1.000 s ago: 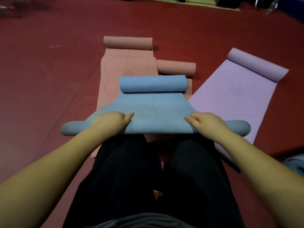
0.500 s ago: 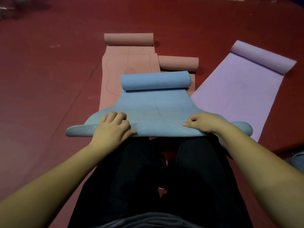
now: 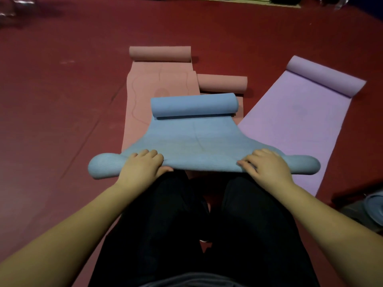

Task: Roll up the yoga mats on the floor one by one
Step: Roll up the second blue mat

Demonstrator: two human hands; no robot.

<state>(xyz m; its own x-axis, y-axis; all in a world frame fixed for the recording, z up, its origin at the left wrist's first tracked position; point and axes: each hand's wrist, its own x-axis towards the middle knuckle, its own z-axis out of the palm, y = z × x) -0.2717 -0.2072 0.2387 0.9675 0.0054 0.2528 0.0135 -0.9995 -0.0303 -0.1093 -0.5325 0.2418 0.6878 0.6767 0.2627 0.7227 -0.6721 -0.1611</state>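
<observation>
Red floor [image 3: 62,121]; both hands [image 3: 143,164] [image 3: 267,164], fingers curled, gripping blue mat's [image 3: 194,141] near roll; uneven pressure risks a crooked, telescoping roll.

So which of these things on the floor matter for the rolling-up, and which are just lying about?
Part of the job:
- blue foam yoga mat, gripped by left hand and right hand
- pink yoga mats
- purple yoga mat

Lying about:
- grey bundle, floor's right edge
</observation>
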